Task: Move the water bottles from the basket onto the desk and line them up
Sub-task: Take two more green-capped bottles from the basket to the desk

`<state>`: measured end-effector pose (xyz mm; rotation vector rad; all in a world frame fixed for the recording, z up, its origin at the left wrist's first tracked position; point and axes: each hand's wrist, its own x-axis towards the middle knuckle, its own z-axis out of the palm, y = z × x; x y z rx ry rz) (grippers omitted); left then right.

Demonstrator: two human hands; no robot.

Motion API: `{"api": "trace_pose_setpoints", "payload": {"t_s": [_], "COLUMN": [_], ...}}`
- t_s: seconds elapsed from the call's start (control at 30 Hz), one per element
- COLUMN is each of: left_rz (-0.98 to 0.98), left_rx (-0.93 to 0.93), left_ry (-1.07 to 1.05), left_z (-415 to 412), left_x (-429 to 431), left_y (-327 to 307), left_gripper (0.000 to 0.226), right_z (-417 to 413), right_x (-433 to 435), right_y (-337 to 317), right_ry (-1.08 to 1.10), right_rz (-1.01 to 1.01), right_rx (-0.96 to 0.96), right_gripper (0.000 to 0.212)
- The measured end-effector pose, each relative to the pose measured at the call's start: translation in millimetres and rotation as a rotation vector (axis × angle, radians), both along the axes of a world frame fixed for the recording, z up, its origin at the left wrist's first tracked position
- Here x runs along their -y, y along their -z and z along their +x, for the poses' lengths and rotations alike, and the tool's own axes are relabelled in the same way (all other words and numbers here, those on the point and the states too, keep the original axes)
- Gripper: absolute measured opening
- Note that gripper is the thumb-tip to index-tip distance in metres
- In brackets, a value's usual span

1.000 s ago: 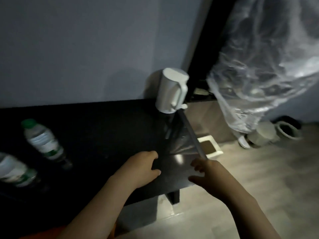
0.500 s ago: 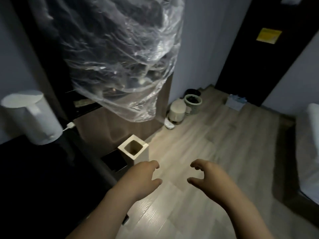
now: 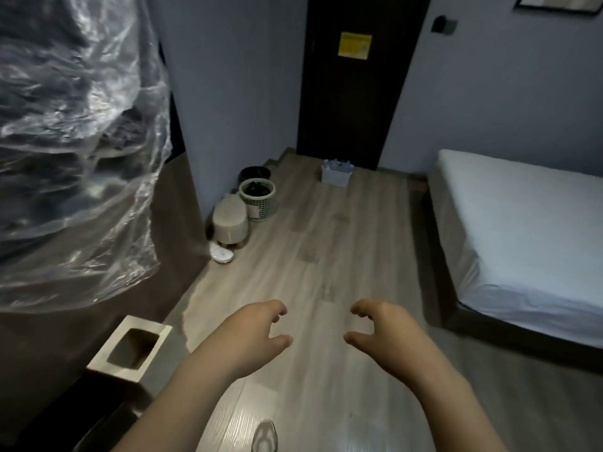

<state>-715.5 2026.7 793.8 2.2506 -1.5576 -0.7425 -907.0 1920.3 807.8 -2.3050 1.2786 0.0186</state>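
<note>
Far down the floor (image 3: 326, 256), at the foot of the door (image 3: 352, 93), the basket (image 3: 336, 178) is seen, well apart from both hands. Bottles (image 3: 338, 164) are packed inside, tops apparently up and long axes near vertical, though too small for certainty. Left hand (image 3: 251, 334) and right hand (image 3: 383, 331) are held out side by side, fingers loosely curled, nothing gripped. They are readied, it is judged, for the next pick-up. No desk is shown.
</note>
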Motion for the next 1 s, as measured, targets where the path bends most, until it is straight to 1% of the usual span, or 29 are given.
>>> {"api": "trace_pose_setpoints", "payload": {"t_s": [0.13,0.37,0.57,0.77,0.87,1.0], "left_rz": [-0.041,-0.067,-0.068,-0.078,-0.059,-0.093], "left_rx": [0.02,0.083,0.088,0.146,0.159,0.169], "left_ry": [0.051,0.164,0.229,0.25,0.245,0.221], "left_z": [34.5,95.2,120.6,138.5,145.5,157.7], "left_x": [87.8,240.4,358.5,489.9,555.5,639.0], "left_y": [-2.7,-24.8,-29.5,-24.0,-30.8,-42.5], "left_gripper": [0.047,0.048,0.048,0.046,0.045,0.042], "right_z": [28.3,84.8,109.2,128.4,132.4,143.7], "right_x": [76.0,201.4,308.3,438.8,506.9,594.4], "right_y": [-5.8,-26.1,-31.1,-18.8,-23.2,-33.0], "right_ry": [0.033,0.11,0.174,0.188,0.182,0.159], "right_rz": [-0.056,-0.04,-0.038,-0.047,-0.037,-0.069], "right_rx": [0.005,0.017,0.064,0.108,0.103,0.101], "right_gripper": [0.051,0.05,0.049,0.049,0.049,0.049]}}
